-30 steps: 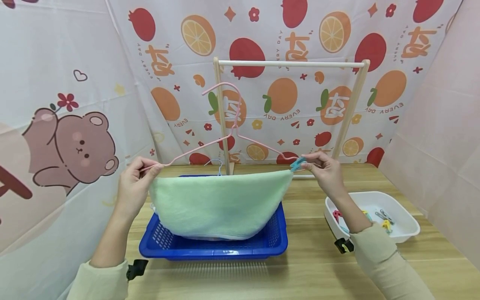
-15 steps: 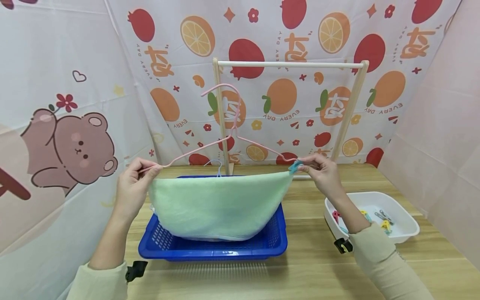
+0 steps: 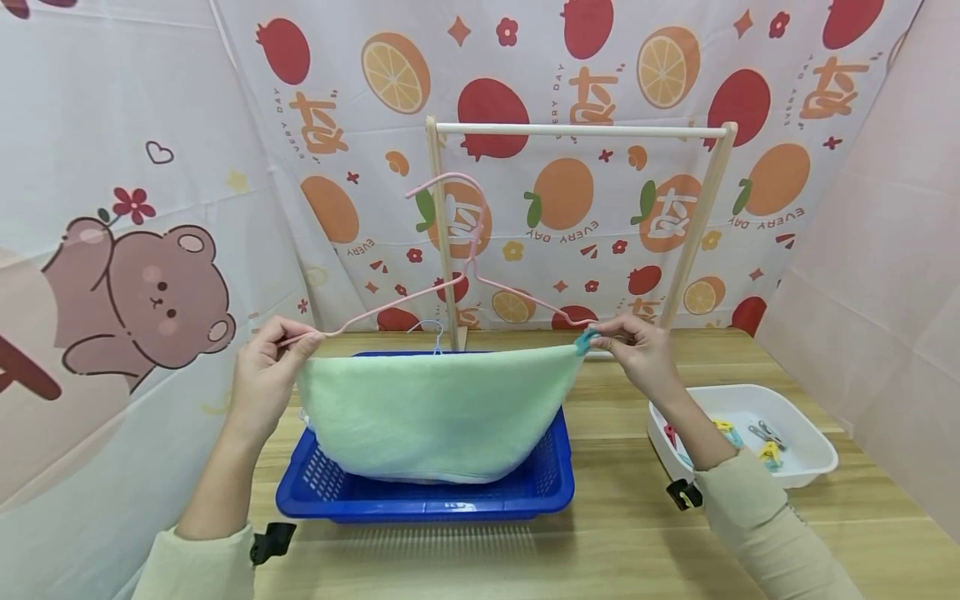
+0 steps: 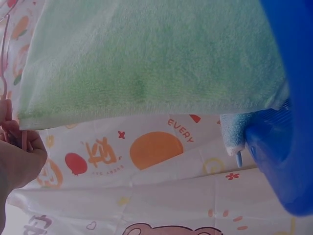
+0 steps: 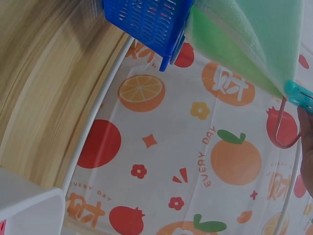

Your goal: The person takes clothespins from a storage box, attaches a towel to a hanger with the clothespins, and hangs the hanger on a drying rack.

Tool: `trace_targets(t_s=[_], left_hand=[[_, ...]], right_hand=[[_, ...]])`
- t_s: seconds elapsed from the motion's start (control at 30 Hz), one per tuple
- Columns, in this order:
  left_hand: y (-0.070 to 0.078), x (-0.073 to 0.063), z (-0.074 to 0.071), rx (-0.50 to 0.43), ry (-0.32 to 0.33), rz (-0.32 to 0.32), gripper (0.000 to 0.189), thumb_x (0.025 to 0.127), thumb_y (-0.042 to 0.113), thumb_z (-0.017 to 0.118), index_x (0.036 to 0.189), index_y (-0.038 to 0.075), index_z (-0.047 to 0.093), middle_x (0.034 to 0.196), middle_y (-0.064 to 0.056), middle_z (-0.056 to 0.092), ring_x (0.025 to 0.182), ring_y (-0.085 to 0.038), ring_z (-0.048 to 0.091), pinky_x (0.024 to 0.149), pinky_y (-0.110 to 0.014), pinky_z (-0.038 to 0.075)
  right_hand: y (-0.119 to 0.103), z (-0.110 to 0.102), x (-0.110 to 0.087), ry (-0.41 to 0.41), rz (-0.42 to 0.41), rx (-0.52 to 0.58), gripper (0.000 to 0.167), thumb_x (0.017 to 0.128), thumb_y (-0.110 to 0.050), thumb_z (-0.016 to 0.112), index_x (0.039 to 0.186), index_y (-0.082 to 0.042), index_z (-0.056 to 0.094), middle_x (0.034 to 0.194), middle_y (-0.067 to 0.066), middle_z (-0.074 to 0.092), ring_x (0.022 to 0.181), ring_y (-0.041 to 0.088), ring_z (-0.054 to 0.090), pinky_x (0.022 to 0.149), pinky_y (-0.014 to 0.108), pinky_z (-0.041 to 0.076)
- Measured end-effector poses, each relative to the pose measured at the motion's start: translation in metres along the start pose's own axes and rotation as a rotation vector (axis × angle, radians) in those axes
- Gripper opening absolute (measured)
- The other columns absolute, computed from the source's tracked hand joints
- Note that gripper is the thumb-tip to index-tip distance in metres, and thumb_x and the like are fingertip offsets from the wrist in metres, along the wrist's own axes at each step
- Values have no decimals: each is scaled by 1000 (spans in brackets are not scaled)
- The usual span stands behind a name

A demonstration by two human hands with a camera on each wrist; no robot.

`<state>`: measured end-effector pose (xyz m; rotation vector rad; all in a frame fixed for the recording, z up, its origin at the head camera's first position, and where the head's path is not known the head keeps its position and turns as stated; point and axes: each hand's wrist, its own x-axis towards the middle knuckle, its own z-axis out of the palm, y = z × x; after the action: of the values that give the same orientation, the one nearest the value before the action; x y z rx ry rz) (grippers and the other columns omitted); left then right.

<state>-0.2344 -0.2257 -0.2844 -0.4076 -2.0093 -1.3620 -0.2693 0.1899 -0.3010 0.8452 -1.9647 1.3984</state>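
Note:
A pink hanger (image 3: 523,296) stands upright, hook up, with a pale green towel (image 3: 442,417) hanging along its lower side. My left hand (image 3: 266,371) pinches the hanger's left end between thumb and fingers, right at the towel's upper left corner. At the other end, my right hand (image 3: 647,354) pinches a teal clothespin (image 3: 585,340). In the right wrist view the clothespin (image 5: 299,94) sits on the towel's corner (image 5: 279,73), close beside the bent end of the hanger (image 5: 279,128). The towel hides the hanger's bottom bar.
Behind and below the towel is a blue basket (image 3: 450,507), a pale blue hanger hook (image 3: 438,333) rising from it. A white tray (image 3: 813,454) with several clothespins stands to the right. A wooden rack with a white rail (image 3: 581,130) stands at the back.
The teal clothespin has turned and moved slightly left and down at the towel's right corner, with my right hand. The hanger's hook has tipped slightly down and right. My left hand stays put.

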Motion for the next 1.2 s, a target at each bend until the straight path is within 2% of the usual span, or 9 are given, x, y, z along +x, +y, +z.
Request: trace_targets(t_s=[0.2,0.3,0.43,0.5,0.73,1.0,1.2], left_hand=[[2,-2,1,-28,12,-12,12,89,3,59,90,-8,55,76,6,55,65,-7,42,53,-16,35],[2,-2,2,-56,19,-8,13,88,3,59,90,-9,56,76,5,55,64,-7,43,53,-15,35],[3,-2,3,-136,28,-7,10,87,0,60,87,-9,57,75,2,57,64,-7,45,54,-15,36],[3,-2,4,-153,29,-1,7,87,-1,59,86,-8,57,75,2,57,64,-7,45,54,-15,36],[1,-2,5,-181,27,1,8,87,0,60,85,-8,58,74,2,57,65,-7,45,54,-15,36],[0,-2,6,-230,14,-3,6,87,-7,57,83,-3,60,74,1,57,65,-7,44,54,-15,35],[-1,-2,6,-266,30,-4,8,86,-4,59,84,-11,56,73,0,55,62,-8,42,52,-15,33]], right_hand=[[1,1,0,7,-16,0,14,74,19,64,87,15,62,88,26,63,78,7,64,66,20,51],[1,1,-1,10,-9,-11,12,75,16,65,86,14,63,87,25,64,76,11,65,65,20,51],[0,2,-1,11,11,-35,11,76,13,65,87,13,64,87,24,64,74,17,66,63,20,51],[-1,1,-1,12,24,-45,11,76,13,65,87,13,64,87,23,65,73,15,65,61,19,51],[-1,1,-2,14,25,-96,10,75,14,66,85,11,65,85,21,65,66,8,62,45,13,35],[0,2,-3,26,18,-136,8,75,14,67,82,10,65,84,19,66,64,4,59,45,13,34],[0,3,-4,38,12,-164,9,73,13,69,81,9,66,83,18,66,56,4,52,44,13,31]])
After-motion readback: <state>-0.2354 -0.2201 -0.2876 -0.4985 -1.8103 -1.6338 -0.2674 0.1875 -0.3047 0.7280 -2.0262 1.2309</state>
